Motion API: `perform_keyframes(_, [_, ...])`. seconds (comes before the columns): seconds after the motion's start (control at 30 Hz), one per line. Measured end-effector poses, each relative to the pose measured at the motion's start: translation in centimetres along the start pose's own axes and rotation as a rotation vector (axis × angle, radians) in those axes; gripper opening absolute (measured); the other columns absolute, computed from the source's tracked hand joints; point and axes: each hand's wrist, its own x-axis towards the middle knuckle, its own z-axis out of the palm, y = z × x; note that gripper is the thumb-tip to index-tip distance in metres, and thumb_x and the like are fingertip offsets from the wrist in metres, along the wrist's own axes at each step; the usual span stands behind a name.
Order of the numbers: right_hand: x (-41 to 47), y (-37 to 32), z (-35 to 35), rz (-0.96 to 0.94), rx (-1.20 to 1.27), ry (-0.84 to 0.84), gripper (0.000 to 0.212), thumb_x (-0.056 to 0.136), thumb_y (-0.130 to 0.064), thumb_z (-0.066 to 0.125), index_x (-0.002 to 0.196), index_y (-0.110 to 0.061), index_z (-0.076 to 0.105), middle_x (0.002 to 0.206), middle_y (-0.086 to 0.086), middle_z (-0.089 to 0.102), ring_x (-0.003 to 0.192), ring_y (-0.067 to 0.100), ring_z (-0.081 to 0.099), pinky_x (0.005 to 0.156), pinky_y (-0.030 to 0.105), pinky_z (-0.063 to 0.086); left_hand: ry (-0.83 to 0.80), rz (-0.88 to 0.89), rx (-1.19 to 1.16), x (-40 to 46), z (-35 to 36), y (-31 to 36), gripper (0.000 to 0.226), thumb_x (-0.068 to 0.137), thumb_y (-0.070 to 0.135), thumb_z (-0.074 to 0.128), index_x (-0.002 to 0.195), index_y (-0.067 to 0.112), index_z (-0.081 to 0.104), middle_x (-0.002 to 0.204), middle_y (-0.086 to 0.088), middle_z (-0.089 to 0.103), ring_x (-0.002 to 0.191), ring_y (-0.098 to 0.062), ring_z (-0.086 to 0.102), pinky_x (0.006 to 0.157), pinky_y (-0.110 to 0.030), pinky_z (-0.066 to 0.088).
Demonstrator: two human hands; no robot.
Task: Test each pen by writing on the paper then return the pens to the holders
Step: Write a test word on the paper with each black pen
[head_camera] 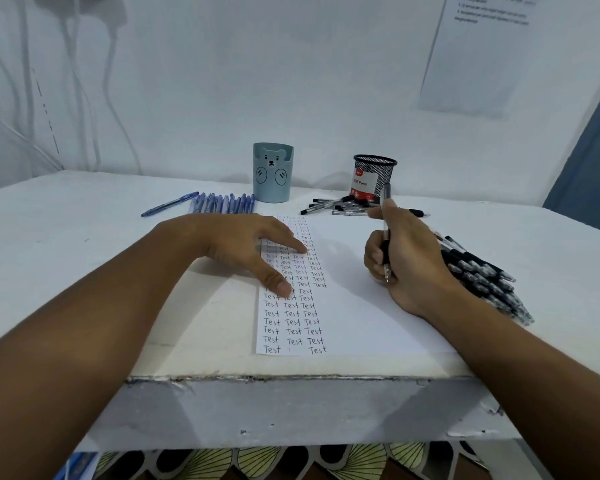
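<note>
Left hand (pixel 243 244) presses flat, fingers released, on paper (pixel 354 306); right hand (pixel 406 261) fingers grasp pen (pixel 386 233).

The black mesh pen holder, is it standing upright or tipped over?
Upright. The black mesh pen holder stands on its base on the table, its open rim facing up.

L hand (pixel 253 247) flat, fingers spread, palm down. R hand (pixel 406 261) curled, gripping, wrist resting.
</note>
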Motion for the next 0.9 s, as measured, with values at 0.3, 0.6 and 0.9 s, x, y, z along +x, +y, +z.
perform_keyframes(0.3, [1.4,-4.2,-1.7,-0.278,-0.451,0.085,0.028,0.097,-0.034,0.059,0.083,-0.01,0.061,0.057,-0.007,0.05,0.048,0.014,0.041,0.046,0.024,0.033,-0.021,0.008,0.053,0.1,-0.2,-0.5,0.098,0.037,0.092,0.059,0.129,0.062,0.042,0.149,0.024,0.027,0.126,0.005,0.023,0.11,-0.028,0.013])
perform_keyframes(0.6, [6.0,-8.6,-7.1,-0.091,-1.329,-0.051,0.031,0.092,-0.024,0.067,0.122,-0.017,0.062,0.092,0.005,0.062,0.069,0.019,0.061,0.049,0.024,0.044,-0.022,0.01,0.021,0.1,-0.1,-0.6,0.093,0.035,0.091,0.062,0.123,0.067,0.042,0.151,0.022,0.025,0.14,-0.005,0.022,0.119,-0.04,0.014])
perform_keyframes(0.9, [7.1,-6.4,-8.0,0.062,-1.499,-0.056,0.026,0.083,-0.01,0.057,0.104,-0.001,0.068,0.075,0.014,0.063,0.053,0.027,0.056,0.05,0.026,0.05,-0.028,0.01,-0.009,-0.1,-0.1,-0.6,0.081,0.035,0.09,0.063,0.112,0.073,0.042,0.149,0.025,0.025,0.131,0.002,0.022,0.118,-0.037,0.014])
